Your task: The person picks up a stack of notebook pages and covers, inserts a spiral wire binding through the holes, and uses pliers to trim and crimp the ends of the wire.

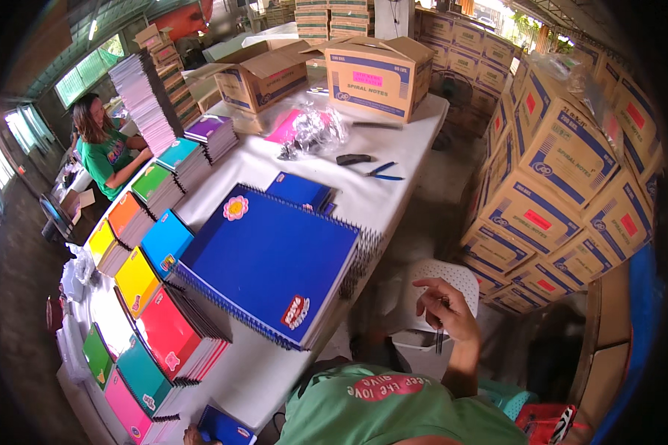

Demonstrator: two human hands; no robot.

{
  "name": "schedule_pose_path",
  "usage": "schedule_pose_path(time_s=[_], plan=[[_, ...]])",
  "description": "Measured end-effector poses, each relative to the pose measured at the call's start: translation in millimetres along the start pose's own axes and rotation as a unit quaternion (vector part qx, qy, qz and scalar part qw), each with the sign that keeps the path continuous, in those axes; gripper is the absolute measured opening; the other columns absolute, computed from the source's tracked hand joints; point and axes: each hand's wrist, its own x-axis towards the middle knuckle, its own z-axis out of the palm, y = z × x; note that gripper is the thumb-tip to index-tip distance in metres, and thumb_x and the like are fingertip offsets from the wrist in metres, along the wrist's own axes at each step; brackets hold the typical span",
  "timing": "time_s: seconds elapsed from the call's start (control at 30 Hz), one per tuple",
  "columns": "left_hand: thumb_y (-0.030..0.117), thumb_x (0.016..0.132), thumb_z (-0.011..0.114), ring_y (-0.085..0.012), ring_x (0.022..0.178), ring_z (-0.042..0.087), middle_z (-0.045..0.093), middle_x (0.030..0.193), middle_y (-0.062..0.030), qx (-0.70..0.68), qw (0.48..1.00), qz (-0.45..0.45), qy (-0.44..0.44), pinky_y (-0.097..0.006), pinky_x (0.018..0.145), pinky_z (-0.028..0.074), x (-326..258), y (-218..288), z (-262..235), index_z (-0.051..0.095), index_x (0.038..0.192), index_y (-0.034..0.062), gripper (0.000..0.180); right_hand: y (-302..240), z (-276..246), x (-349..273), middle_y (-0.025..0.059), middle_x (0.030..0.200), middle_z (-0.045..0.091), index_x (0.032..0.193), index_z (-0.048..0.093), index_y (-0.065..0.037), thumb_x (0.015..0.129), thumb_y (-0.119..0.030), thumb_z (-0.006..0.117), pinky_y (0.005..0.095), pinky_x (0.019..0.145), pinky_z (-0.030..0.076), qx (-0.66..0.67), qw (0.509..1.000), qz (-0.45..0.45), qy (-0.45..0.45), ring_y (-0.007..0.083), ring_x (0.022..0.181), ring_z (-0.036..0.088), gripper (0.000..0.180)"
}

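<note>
At the lower edge, my left hand (193, 436) grips the side of a small blue notebook (226, 429), mostly cut off by the frame. My right hand (450, 315) is raised off the table's right side, above a white perforated stool (453, 276). Its index finger stretches out while the others curl around a thin dark tool (439, 340), pointing down; its kind is unclear. Between the hands lies a tall stack of large blue spiral notebooks (274, 256) with stickers on the top cover. Smaller stacks of red (169, 326), teal (142, 378) and pink notebooks (126, 406) stand left.
Blue-handled pliers (384, 172), a black cutter (353, 159) and crumpled clear plastic (319, 130) lie farther up the white table (416, 141). Cartons (375, 78) stand at its far end. More cartons (549, 200) are piled right. A person in green (104, 159) works at the far left.
</note>
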Motion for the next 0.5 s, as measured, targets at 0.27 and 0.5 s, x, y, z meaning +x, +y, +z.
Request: schedule_pose_path(time_s=[0.27, 0.5], plan=[[0.041, 0.043, 0.088, -0.0422, 0.111, 0.046, 0.051, 0.118, -0.0222, 0.078, 0.997, -0.007, 0.014, -0.046, 0.097, 0.039, -28.7, 6.8, -9.6, 0.035, 0.125, -0.0013, 0.106, 17.9, 4.4, 67.7, 0.0007, 0.068, 0.056, 0.116, 0.057, -0.011, 0.087, -0.008, 0.052, 0.0178, 0.041, 0.028, -0.213, 0.976, -0.025, 0.021, 0.0020, 0.046, 0.038, 0.030], [0.033, 0.042, 0.089, -0.0367, 0.110, 0.048, 0.051, 0.116, -0.0173, 0.051, 0.998, -0.029, 0.026, -0.045, 0.095, 0.040, -39.1, 33.0, -17.7, 0.042, 0.120, 0.0041, 0.095, -5.4, -16.4, 106.5, 0.0008, 0.073, 0.059, 0.114, 0.058, -0.005, 0.087, -0.006, 0.053, 0.0191, 0.049, 0.036, -0.222, 0.972, 0.036, -0.061, 0.0043, 0.057, 0.048, 0.027]])
